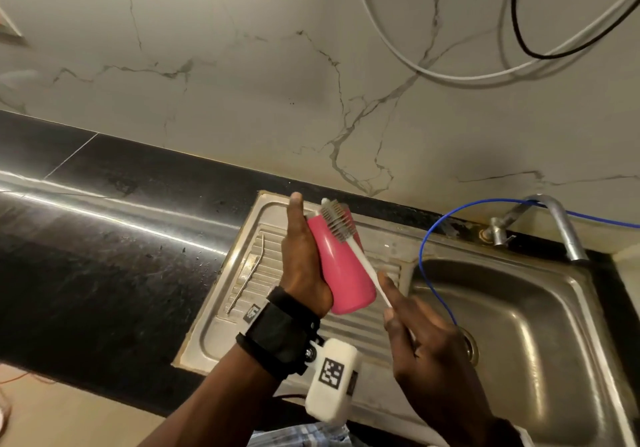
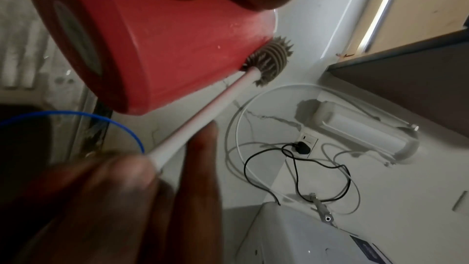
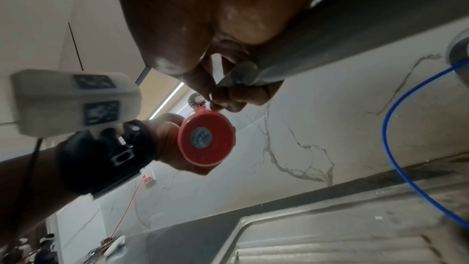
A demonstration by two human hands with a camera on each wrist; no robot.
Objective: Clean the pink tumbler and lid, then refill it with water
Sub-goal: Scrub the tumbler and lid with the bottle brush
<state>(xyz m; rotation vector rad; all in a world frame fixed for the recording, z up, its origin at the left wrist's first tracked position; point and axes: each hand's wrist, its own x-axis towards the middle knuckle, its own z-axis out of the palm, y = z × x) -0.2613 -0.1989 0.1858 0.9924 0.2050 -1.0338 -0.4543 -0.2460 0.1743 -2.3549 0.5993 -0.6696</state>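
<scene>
My left hand (image 1: pixel 301 249) grips the pink tumbler (image 1: pixel 341 266) around its body and holds it tilted above the drainboard, base toward me. The base shows as a round pink disc (image 3: pixel 205 142) in the right wrist view. My right hand (image 1: pixel 394 303) pinches the white handle (image 1: pixel 367 266) of a bottle brush. Its grey bristle head (image 1: pixel 337 221) lies against the outside of the tumbler near the far end; the left wrist view shows the bristle head (image 2: pixel 271 61) touching the tumbler's wall (image 2: pixel 164 47). No lid is in view.
A thin bent metal straw (image 1: pixel 247 273) lies on the ribbed steel drainboard (image 1: pixel 242 315). The sink basin (image 1: pixel 519 325) is to the right, with a tap (image 1: pixel 561 225) at its back. A blue tube (image 1: pixel 429 235) loops into it. Black countertop (image 1: pixel 104 256) stretches left.
</scene>
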